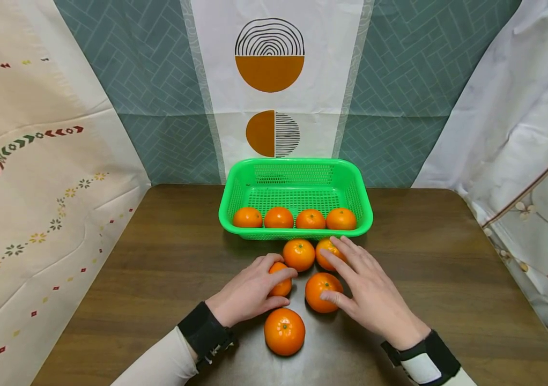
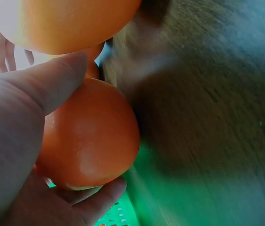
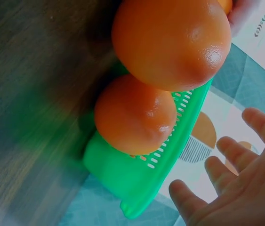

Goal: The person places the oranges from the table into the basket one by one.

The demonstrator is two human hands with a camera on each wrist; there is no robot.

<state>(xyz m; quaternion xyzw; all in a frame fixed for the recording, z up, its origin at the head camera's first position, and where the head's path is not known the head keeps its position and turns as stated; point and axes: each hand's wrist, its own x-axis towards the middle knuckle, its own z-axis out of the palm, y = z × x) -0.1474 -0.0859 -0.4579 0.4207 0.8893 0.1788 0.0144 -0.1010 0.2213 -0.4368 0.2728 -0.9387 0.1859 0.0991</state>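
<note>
My left hand (image 1: pixel 250 292) has its thumb and fingers curled round a tangerine (image 1: pixel 281 284) on the table; in the left wrist view this tangerine (image 2: pixel 92 136) sits between thumb and fingertips. My right hand (image 1: pixel 375 292) is spread, fingers apart, over two more: a far tangerine (image 1: pixel 328 254), partly hidden by the fingers, and a nearer tangerine (image 1: pixel 321 292) by the thumb. In the right wrist view the fingers (image 3: pixel 236 153) are apart from the fruit. Between the hands, close to the basket, lies another tangerine (image 1: pixel 299 254). The nearest tangerine (image 1: pixel 284 331) lies below the left thumb.
A green plastic basket (image 1: pixel 367 206) stands at the back of the brown wooden table (image 1: pixel 172 230). Along its near side is a row of several tangerines (image 1: pixel 279 218). Patterned cloth (image 1: pixel 158 96) hangs behind the table, with more cloth at both sides.
</note>
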